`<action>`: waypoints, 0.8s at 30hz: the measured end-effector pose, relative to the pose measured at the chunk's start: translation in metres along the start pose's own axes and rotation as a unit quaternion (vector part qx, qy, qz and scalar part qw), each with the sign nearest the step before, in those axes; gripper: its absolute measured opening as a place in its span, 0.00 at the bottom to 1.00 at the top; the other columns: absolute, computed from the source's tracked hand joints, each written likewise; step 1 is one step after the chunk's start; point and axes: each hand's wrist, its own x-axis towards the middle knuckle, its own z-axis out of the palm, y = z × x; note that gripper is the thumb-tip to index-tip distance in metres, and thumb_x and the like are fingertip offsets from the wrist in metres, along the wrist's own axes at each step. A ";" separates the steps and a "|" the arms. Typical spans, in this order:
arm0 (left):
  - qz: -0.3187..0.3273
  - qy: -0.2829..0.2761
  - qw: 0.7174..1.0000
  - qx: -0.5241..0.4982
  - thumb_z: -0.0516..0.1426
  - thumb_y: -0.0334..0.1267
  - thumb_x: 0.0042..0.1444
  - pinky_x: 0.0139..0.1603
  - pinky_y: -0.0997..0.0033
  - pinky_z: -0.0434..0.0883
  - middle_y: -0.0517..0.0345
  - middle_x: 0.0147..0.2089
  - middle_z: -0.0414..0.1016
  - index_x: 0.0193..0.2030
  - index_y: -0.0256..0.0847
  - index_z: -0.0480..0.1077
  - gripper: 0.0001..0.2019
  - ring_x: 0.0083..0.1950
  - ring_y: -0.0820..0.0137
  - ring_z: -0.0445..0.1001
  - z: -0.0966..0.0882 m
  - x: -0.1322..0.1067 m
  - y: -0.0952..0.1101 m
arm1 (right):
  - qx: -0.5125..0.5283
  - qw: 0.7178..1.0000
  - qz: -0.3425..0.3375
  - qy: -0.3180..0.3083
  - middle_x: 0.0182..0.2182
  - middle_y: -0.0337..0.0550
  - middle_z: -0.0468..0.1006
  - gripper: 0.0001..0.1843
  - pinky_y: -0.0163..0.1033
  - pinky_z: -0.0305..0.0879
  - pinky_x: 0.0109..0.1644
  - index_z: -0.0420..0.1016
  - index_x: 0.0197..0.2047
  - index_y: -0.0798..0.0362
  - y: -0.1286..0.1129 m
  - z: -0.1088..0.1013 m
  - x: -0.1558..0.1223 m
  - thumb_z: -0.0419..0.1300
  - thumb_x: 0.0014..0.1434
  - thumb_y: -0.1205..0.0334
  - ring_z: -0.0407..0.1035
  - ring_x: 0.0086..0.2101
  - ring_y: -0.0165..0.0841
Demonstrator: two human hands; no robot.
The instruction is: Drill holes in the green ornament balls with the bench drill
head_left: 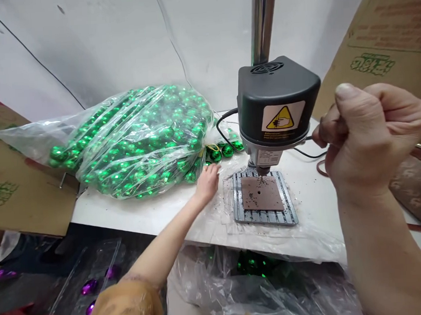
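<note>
right hand (366,133) fisted on drill lever (311,139); left hand (207,181) open-fingered at green beads (221,153). risk: lever pulled early, bit (260,176) could catch those fingers.

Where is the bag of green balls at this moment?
In the head view, the bag lies on the table at centre-left, left of the drill. The left hand is at its tied end.
</note>
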 end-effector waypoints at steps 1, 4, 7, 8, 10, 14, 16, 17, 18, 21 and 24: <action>-0.045 -0.033 0.998 0.039 0.51 0.22 0.59 0.54 0.55 0.71 0.44 0.55 0.73 0.52 0.40 0.70 0.17 0.57 0.57 0.69 -0.001 0.016 -0.010 | 0.000 1.000 0.000 0.001 0.12 0.29 0.58 0.22 0.37 0.48 0.19 0.56 0.17 0.52 0.000 0.000 0.000 0.58 0.60 0.67 0.54 0.15 0.21; -0.105 -0.066 0.989 0.078 0.54 0.20 0.54 0.49 0.55 0.72 0.40 0.53 0.73 0.51 0.38 0.71 0.19 0.56 0.51 0.69 -0.003 0.044 -0.029 | 0.000 1.000 0.002 0.002 0.12 0.29 0.58 0.22 0.37 0.48 0.19 0.55 0.17 0.52 0.000 0.000 0.000 0.58 0.60 0.67 0.54 0.15 0.21; -0.111 -0.042 0.992 0.030 0.62 0.26 0.51 0.50 0.56 0.71 0.42 0.51 0.72 0.53 0.40 0.71 0.21 0.54 0.52 0.70 -0.006 0.046 -0.030 | 0.003 1.000 0.001 0.002 0.12 0.29 0.58 0.23 0.36 0.48 0.18 0.55 0.16 0.52 0.000 0.000 -0.001 0.58 0.60 0.67 0.54 0.14 0.21; -0.109 -0.024 0.993 -0.034 0.63 0.29 0.51 0.50 0.57 0.71 0.44 0.51 0.72 0.54 0.41 0.70 0.22 0.53 0.54 0.71 -0.007 0.042 -0.025 | 0.003 1.000 0.000 0.002 0.12 0.29 0.58 0.22 0.36 0.48 0.18 0.56 0.16 0.52 0.000 0.000 -0.001 0.58 0.60 0.67 0.54 0.14 0.21; -0.114 -0.001 0.963 -0.246 0.65 0.35 0.51 0.48 0.61 0.72 0.49 0.50 0.72 0.56 0.43 0.69 0.25 0.48 0.60 0.74 -0.008 0.031 -0.010 | 0.001 1.000 0.001 0.002 0.12 0.30 0.58 0.22 0.36 0.48 0.19 0.56 0.16 0.53 0.001 0.000 -0.001 0.58 0.60 0.66 0.54 0.14 0.21; -0.187 -0.061 0.735 -0.649 0.65 0.46 0.52 0.43 0.65 0.75 0.53 0.49 0.74 0.58 0.45 0.66 0.27 0.43 0.67 0.76 -0.002 0.004 0.036 | 0.016 1.000 -0.009 0.006 0.11 0.30 0.59 0.22 0.36 0.47 0.19 0.57 0.16 0.53 0.004 -0.001 -0.001 0.59 0.59 0.65 0.53 0.14 0.21; -0.221 -0.073 0.658 -0.716 0.65 0.50 0.52 0.42 0.66 0.76 0.53 0.49 0.75 0.57 0.44 0.67 0.27 0.43 0.68 0.77 0.003 -0.006 0.054 | 0.031 0.999 -0.012 0.007 0.11 0.30 0.58 0.22 0.36 0.46 0.18 0.57 0.16 0.52 0.005 0.000 0.000 0.60 0.58 0.65 0.52 0.13 0.21; -0.230 -0.071 0.646 -0.724 0.66 0.50 0.52 0.41 0.67 0.75 0.53 0.48 0.76 0.56 0.44 0.67 0.27 0.43 0.68 0.77 0.006 -0.009 0.061 | 0.038 0.999 -0.010 0.007 0.11 0.30 0.58 0.22 0.36 0.46 0.18 0.57 0.16 0.52 0.005 0.000 0.000 0.60 0.58 0.66 0.52 0.13 0.21; -0.233 -0.065 0.648 -0.722 0.66 0.51 0.51 0.40 0.68 0.75 0.53 0.48 0.76 0.56 0.43 0.68 0.28 0.43 0.68 0.77 0.010 -0.011 0.066 | 0.042 0.999 -0.009 0.008 0.11 0.30 0.58 0.22 0.36 0.45 0.18 0.57 0.16 0.52 0.005 0.000 0.000 0.60 0.58 0.66 0.52 0.13 0.21; -0.226 -0.035 0.688 -0.688 0.69 0.48 0.47 0.40 0.72 0.73 0.54 0.45 0.78 0.54 0.42 0.68 0.29 0.42 0.69 0.77 0.019 -0.012 0.074 | 0.048 0.999 -0.005 0.005 0.11 0.30 0.58 0.22 0.35 0.45 0.18 0.57 0.16 0.53 0.005 0.001 -0.001 0.59 0.58 0.67 0.50 0.14 0.20; -0.215 -0.006 0.729 -0.650 0.70 0.46 0.45 0.43 0.72 0.71 0.57 0.41 0.78 0.49 0.41 0.68 0.27 0.41 0.72 0.76 0.026 -0.010 0.076 | 0.062 0.998 -0.004 -0.001 0.11 0.30 0.56 0.23 0.36 0.45 0.19 0.56 0.16 0.52 0.005 0.000 -0.001 0.60 0.59 0.67 0.50 0.15 0.20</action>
